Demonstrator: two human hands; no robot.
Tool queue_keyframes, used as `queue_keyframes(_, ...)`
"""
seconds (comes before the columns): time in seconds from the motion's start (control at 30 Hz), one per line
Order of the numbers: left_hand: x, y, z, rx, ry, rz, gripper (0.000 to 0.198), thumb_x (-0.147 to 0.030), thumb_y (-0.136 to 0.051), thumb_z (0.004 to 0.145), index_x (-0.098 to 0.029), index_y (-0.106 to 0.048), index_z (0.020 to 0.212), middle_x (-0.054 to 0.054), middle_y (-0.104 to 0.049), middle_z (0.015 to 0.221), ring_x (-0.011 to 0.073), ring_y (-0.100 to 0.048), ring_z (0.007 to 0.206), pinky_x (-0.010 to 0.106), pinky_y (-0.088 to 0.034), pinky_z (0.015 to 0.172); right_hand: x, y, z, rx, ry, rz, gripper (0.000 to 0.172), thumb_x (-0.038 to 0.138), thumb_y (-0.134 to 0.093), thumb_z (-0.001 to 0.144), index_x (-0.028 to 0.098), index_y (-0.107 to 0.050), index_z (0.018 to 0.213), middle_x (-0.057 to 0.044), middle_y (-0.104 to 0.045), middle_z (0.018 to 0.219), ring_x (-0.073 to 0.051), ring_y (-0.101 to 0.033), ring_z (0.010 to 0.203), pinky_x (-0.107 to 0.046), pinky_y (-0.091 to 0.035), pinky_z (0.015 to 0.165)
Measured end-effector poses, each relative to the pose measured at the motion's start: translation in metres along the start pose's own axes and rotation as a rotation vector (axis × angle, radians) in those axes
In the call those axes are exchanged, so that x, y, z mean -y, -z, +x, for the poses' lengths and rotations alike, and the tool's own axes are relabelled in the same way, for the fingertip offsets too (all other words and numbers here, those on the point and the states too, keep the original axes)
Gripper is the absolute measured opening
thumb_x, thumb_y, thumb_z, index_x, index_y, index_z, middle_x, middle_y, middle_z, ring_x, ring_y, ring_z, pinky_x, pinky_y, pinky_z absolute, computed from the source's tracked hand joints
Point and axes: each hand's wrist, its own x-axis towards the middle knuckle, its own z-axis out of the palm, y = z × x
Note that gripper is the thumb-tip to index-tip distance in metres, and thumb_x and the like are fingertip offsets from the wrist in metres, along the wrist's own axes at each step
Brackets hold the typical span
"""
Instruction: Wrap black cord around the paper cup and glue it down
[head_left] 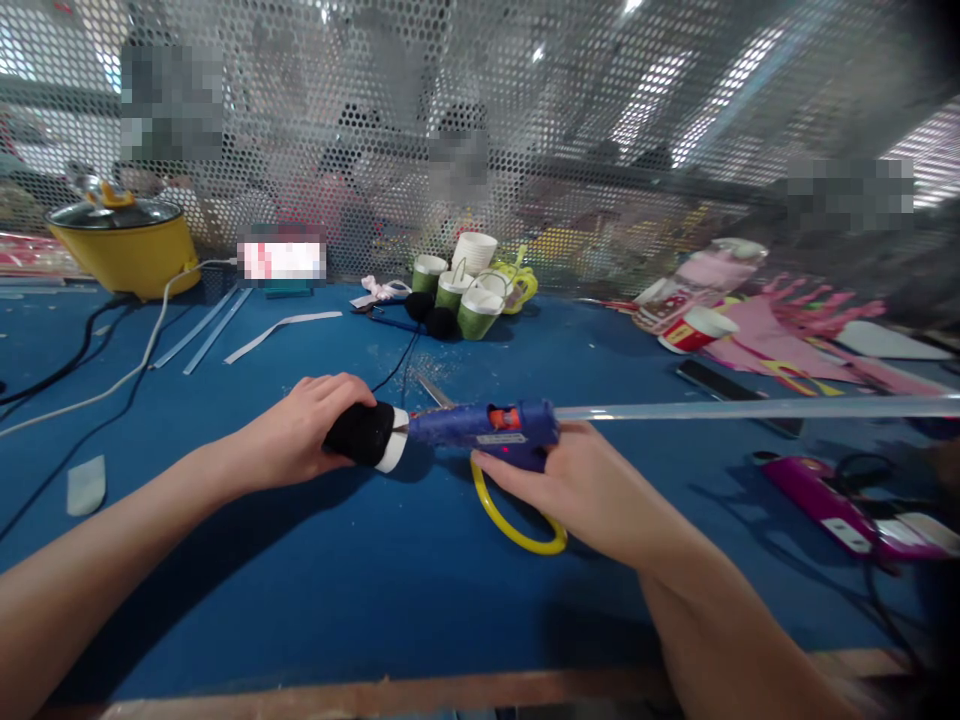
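Observation:
My left hand (300, 430) is wrapped round a small paper cup (367, 436) covered in black, lying on its side with its white rim pointing right. My right hand (577, 480) grips a blue hot glue gun (487, 425) whose nozzle touches the cup's rim. A long clear glue stick (750, 408) juts from the gun's back toward the right. A yellow ring (510, 525) lies on the blue table (375, 580) under my right hand.
Several green and white paper cups (465, 290) stand at the back centre by a perforated metal screen. A yellow cooker (124, 245) sits back left with cables. A pink tool (840, 505) lies at the right, with pink paper pieces and a red cup (694, 328) further back.

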Motion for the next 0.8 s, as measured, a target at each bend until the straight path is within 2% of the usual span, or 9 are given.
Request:
queue_keyframes(0.23, 0.0002, 0.0002, -0.0011, 0.0, -0.034, 0.023, 0.039, -0.018, -0.06, 0.074, -0.022, -0.04, 0.106, 0.008, -0.051, 0.115, 0.0241, -0.049, 0.105, 0.037, -0.037, 0.087, -0.0018, -0.0013, 0.0043, -0.067, -0.055, -0.008, 0.03, 0.035, -0.054, 0.075, 0.021, -0.045, 0.05, 0.004, -0.047, 0.045, -0.012, -0.046, 0.047, -0.023, -0.034, 0.042)
queue_keyframes(0.4, 0.0028, -0.0021, -0.001, -0.023, -0.06, 0.045, 0.038, -0.019, -0.059, 0.074, -0.022, -0.039, 0.107, 0.009, -0.051, 0.115, 0.025, -0.048, 0.108, 0.04, -0.037, 0.089, -0.0002, 0.0007, 0.0021, -0.039, -0.035, 0.022, 0.025, 0.034, -0.054, 0.074, 0.022, -0.046, 0.053, 0.005, -0.044, 0.041, -0.012, -0.045, 0.044, -0.024, -0.031, 0.039)
queue_keyframes(0.67, -0.0008, -0.0005, -0.0014, -0.05, -0.088, 0.031, 0.038, -0.019, -0.059, 0.076, -0.021, -0.038, 0.107, 0.009, -0.051, 0.116, 0.0238, -0.05, 0.105, 0.038, -0.037, 0.087, -0.0016, -0.0001, 0.0055, -0.064, -0.04, -0.017, 0.031, 0.035, -0.053, 0.075, 0.021, -0.04, 0.05, 0.003, -0.047, 0.045, -0.012, -0.048, 0.048, -0.023, -0.033, 0.041)
queue_keyframes(0.8, -0.0008, -0.0007, -0.0013, -0.026, -0.046, 0.007, 0.04, -0.02, -0.061, 0.074, -0.021, -0.038, 0.106, 0.008, -0.052, 0.115, 0.0234, -0.051, 0.103, 0.037, -0.038, 0.086, -0.0007, -0.0002, 0.0027, -0.057, -0.019, 0.005, 0.028, 0.033, -0.053, 0.075, 0.021, -0.044, 0.052, 0.003, -0.053, 0.051, -0.012, -0.047, 0.047, -0.023, -0.036, 0.044)
